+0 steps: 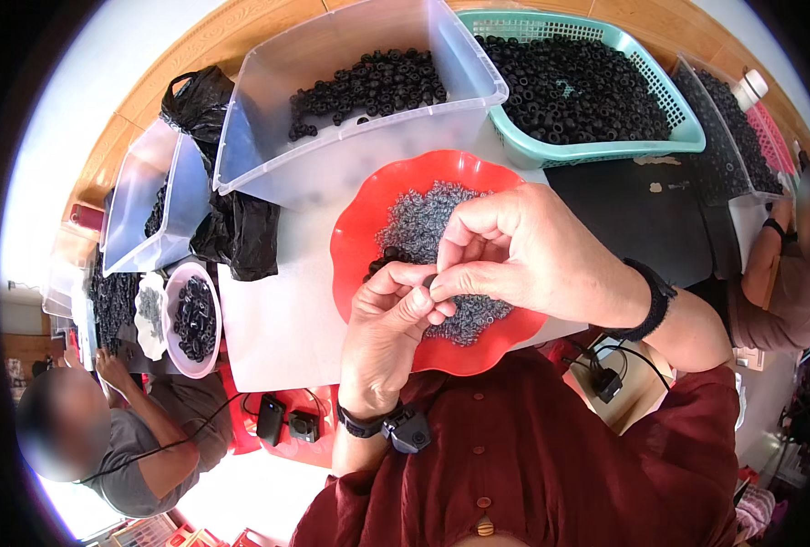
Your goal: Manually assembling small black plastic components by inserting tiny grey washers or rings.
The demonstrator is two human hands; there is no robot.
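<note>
Over a red scalloped bowl (355,228), my two hands meet fingertip to fingertip. My left hand (382,324) pinches a small dark round part (429,282) between thumb and fingers. The right hand (528,251) is closed in a pinch at that same part; whatever its fingertips hold is too small to make out. Beneath the hands, many small grey, shiny pieces (414,219) fill the bowl. Beside my left fingers, a few black round parts (386,260) lie on the bowl's left side.
Behind the bowl stand a clear bin (332,164) and a green basket (596,150), both holding black ring-shaped parts. A black plastic bag (245,232) and a pink bowl (211,351) of black pieces are at left. Co-workers sit at left (140,438) and right (779,301).
</note>
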